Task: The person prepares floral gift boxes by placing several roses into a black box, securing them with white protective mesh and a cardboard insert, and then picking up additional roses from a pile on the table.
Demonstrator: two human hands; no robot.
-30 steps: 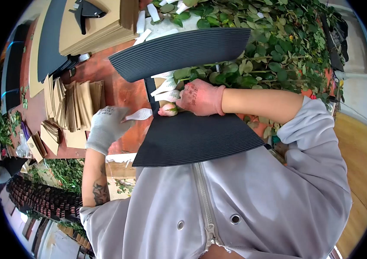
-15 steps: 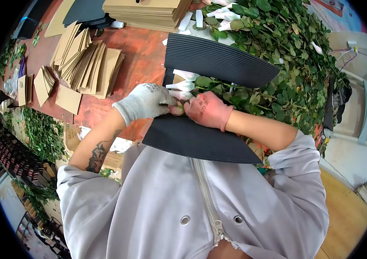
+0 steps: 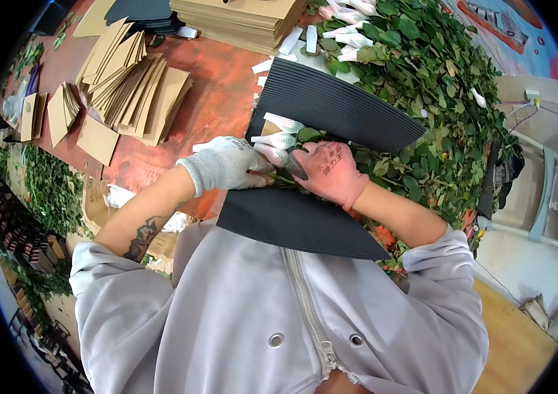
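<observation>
A black corrugated sheet lies spread around several roses, its far flap behind them and its near flap against my front. White mesh sleeves cover the rose heads that lie on it. My left hand, in a whitish glove, is closed with its fingertips pinched at the head end of a rose; the bloom is hidden. My right hand, in a pink-red glove with a dark thumb, curls over this rose's stem. The stem's far end disappears under the right hand.
On the reddish table, cardboard pieces lie fanned at the left, with a cardboard stack at the back. More sleeved roses and a large leafy heap fill the right. A grey chair frame stands beyond.
My right hand has shifted slightly right and down, apart from the left. The bud seen between my hands is now covered, and a green stem shows there. The camera view has tilted a little.
</observation>
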